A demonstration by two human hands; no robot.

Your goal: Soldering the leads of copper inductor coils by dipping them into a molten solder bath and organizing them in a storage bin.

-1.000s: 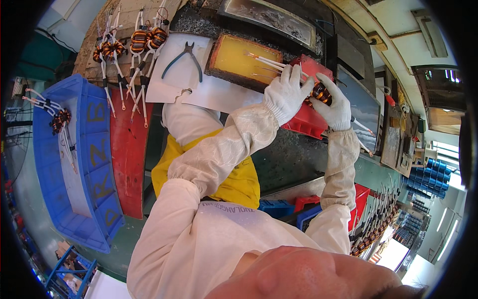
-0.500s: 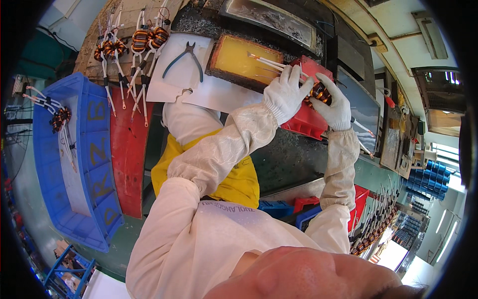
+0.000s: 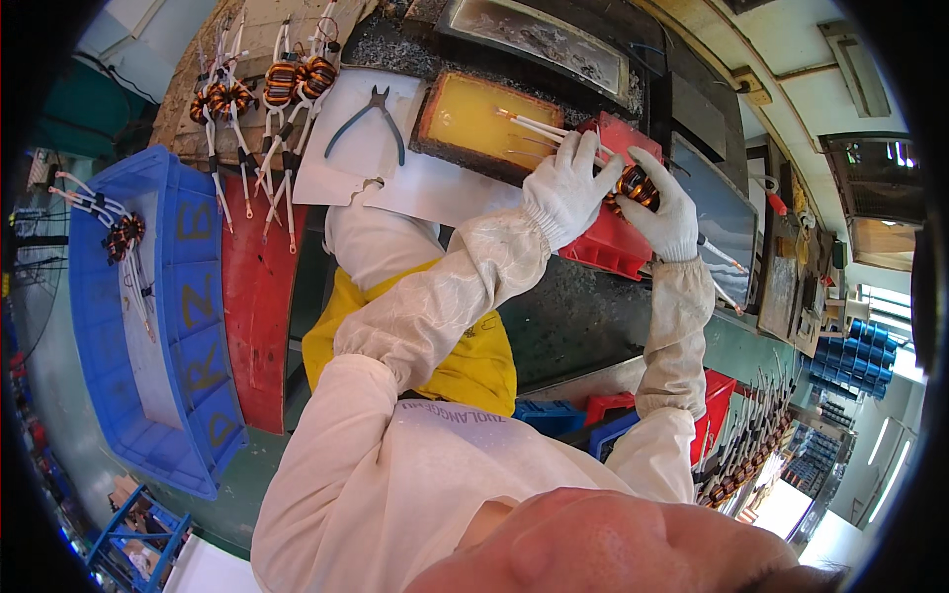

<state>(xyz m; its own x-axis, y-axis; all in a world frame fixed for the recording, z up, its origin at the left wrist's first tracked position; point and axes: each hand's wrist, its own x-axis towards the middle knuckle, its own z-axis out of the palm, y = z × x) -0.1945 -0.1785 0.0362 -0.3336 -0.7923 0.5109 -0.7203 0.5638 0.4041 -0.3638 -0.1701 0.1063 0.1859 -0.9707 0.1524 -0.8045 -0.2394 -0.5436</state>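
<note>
Gripping the copper-wound coil [image 3: 636, 186] over the red bin [image 3: 605, 247] with curled right hand [image 3: 667, 212], apparently pinching its white leads [image 3: 534, 124] with left hand [image 3: 565, 193] beside the yellow-filled tray [image 3: 465, 162]. Seemingly midway with it; cannot tell coils [image 3: 281, 83] on the surface [image 3: 186, 84] at left as finished or waiting.

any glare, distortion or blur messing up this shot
Head view: fisheye distortion bows the long blue plastic crate, with black vignetting in the corners; head view: bright white tube lights glare at the far right; head view: the white-gloved left hand and white-gloved right hand look fairly sharp, no obvious motion blur.
</note>
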